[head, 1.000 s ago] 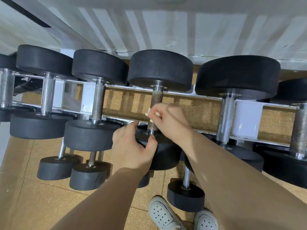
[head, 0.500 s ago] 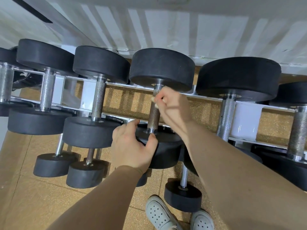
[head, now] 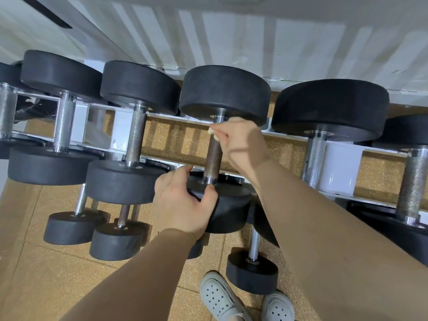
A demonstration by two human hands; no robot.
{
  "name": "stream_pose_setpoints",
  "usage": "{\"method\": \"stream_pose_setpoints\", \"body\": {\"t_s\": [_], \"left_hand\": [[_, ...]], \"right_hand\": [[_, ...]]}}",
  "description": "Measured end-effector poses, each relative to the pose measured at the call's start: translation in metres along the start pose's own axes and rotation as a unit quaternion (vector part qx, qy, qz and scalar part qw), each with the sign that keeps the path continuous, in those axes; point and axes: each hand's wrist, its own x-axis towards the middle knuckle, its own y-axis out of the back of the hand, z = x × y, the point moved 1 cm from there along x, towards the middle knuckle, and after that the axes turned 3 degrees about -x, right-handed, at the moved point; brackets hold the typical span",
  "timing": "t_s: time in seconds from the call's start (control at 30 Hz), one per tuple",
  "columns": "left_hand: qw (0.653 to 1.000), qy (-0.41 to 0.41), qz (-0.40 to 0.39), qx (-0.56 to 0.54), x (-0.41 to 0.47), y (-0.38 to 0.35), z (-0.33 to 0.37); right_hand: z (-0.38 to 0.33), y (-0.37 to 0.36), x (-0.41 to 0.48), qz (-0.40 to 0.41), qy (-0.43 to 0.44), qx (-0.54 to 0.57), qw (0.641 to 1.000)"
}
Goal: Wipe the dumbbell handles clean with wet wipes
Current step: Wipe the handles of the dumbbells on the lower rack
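Since a second ago the right hand [head: 240, 140] has slid up the handle [head: 213, 161], from near its lower end to its top. It now sits just beneath the far head [head: 222, 89] of the dumbbell [head: 234, 216]. Its fingers are clenched round the handle, and a scrap of white wipe [head: 212, 132] shows at the fingertips. The left hand [head: 183, 202] has kept its place, grasping the near head [head: 231, 195]: the thumb lies on its top face beside the handle's foot, the fingers over its 9 o'clock edge.

That dumbbell lies on the white rack [head: 340, 167] just above mid-picture, its handle running roughly 12 to 6 o'clock. The right hand is at 1 o'clock from the left. Dark knurled metal shows bare between them.

At 9 o'clock two more dumbbells [head: 136, 137] share the rack, and at 3 o'clock lies a bigger one [head: 316, 156]. Lower down, small dumbbells [head: 115, 239] sit at 7 and 5 o'clock. Grey perforated shoes [head: 220, 297] stand at 6 o'clock on the tan floor [head: 46, 286]. A white ribbed wall [head: 231, 31] fills 12 o'clock. Tan sleeves [head: 139, 274] cover both arms.
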Motion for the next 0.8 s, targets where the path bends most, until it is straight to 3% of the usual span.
{"method": "stream_pose_setpoints", "body": {"t_s": [0.1,0.23,0.3,0.37,0.4,0.5,0.53,0.63,0.7,0.8], "left_hand": [[1.000,-0.001,-0.003,0.001,0.001,0.000,-0.001],[1.000,-0.004,0.000,-0.006,0.001,-0.001,-0.001],[1.000,-0.003,0.000,-0.004,0.000,-0.001,-0.002],[1.000,0.000,-0.006,0.000,0.000,0.000,-0.002],[1.000,0.002,-0.008,0.002,0.000,0.000,-0.001],[1.000,0.009,-0.011,0.003,0.000,0.001,0.001],[1.000,0.010,-0.012,0.004,0.000,0.001,0.001],[1.000,0.010,-0.009,0.009,0.000,0.000,0.001],[1.000,0.012,-0.008,0.008,0.000,0.000,0.000],[1.000,0.015,-0.012,0.007,0.000,0.001,0.001]], "right_hand": [[-0.004,0.003,-0.004,0.004,0.002,0.034,0.999],[-0.010,0.002,-0.041,-0.203,0.064,-0.066,0.975],[-0.012,0.004,-0.034,-0.237,0.082,-0.086,0.964],[-0.012,0.005,-0.013,-0.229,0.097,-0.120,0.961],[-0.012,0.004,-0.004,-0.208,0.063,-0.122,0.968],[-0.010,-0.004,0.005,-0.033,0.004,-0.136,0.990],[-0.010,-0.006,-0.004,-0.015,-0.005,-0.110,0.994],[-0.016,-0.011,-0.034,-0.131,0.091,-0.153,0.975],[-0.015,-0.008,-0.030,-0.163,0.109,-0.134,0.972],[-0.011,-0.005,0.002,-0.076,0.042,-0.204,0.975]]}}
